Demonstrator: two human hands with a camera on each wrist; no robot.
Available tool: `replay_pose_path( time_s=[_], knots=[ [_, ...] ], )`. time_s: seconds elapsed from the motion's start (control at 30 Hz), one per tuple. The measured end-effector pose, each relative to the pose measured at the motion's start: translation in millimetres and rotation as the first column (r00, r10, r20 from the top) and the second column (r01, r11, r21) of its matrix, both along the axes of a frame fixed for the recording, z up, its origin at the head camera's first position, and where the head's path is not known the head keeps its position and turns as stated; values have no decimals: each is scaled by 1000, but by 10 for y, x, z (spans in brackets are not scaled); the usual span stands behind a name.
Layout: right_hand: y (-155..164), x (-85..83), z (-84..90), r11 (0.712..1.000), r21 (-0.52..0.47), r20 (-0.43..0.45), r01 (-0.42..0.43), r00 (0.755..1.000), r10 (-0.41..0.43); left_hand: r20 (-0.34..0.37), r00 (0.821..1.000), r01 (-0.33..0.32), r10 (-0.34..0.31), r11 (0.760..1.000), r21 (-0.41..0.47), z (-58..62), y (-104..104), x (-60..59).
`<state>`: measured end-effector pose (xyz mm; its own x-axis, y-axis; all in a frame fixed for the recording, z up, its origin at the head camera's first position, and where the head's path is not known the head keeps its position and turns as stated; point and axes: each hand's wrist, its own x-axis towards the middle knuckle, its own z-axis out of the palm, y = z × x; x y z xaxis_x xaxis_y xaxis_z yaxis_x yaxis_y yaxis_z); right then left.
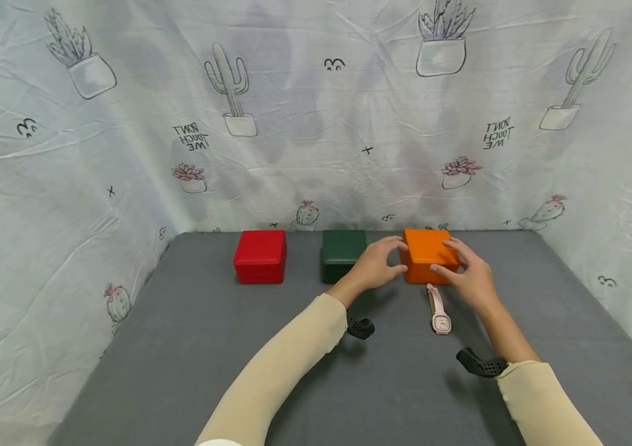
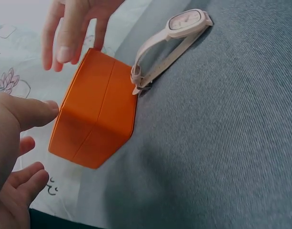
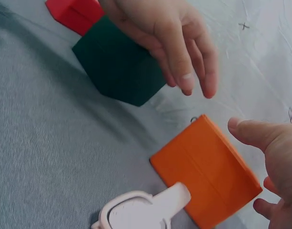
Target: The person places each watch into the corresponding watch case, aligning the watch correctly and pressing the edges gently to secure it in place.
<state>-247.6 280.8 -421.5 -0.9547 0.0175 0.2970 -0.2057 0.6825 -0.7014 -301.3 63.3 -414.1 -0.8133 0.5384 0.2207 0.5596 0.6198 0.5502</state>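
An orange box point(image 1: 427, 255) stands at the back of the grey table point(image 1: 238, 371), the right one of three boxes. My left hand point(image 1: 383, 260) is at its left side, fingers spread and thumb near the front corner. My right hand point(image 1: 461, 269) hovers at its right front, fingers over the lid. In the left wrist view my left hand's thumb point(image 2: 38, 110) is just short of the orange box point(image 2: 95, 114). A pink watch point(image 1: 439, 308) lies on the table against the box's front. Neither hand grips anything.
A dark green box point(image 1: 342, 254) and a red box point(image 1: 260, 256) stand left of the orange one along the back edge. A cactus-print cloth point(image 1: 316, 124) walls in the table at the back and both sides.
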Motion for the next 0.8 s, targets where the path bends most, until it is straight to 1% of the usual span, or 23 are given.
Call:
replay_pose_path(
  time_s=[0.17,0.3,0.43,0.6,0.8],
  knots=[
    [66,-16,-91,999,-41,24,5,1000,-4,-20,1000,18,-18,1000,-7,7,61,-3],
    [110,-28,-149,995,-100,59,11,998,-5,-33,999,34,-34,999,-12,2,115,-12],
    [147,-51,-209,990,-143,77,-4,997,15,-42,999,31,-32,999,-27,-21,167,-30],
    [183,-90,-299,984,-178,90,-27,995,44,-64,998,24,-29,997,-78,-42,227,-47],
    [225,-138,-386,981,-193,105,-36,993,57,-95,995,14,-25,993,-115,-41,298,-43]
  ],
)
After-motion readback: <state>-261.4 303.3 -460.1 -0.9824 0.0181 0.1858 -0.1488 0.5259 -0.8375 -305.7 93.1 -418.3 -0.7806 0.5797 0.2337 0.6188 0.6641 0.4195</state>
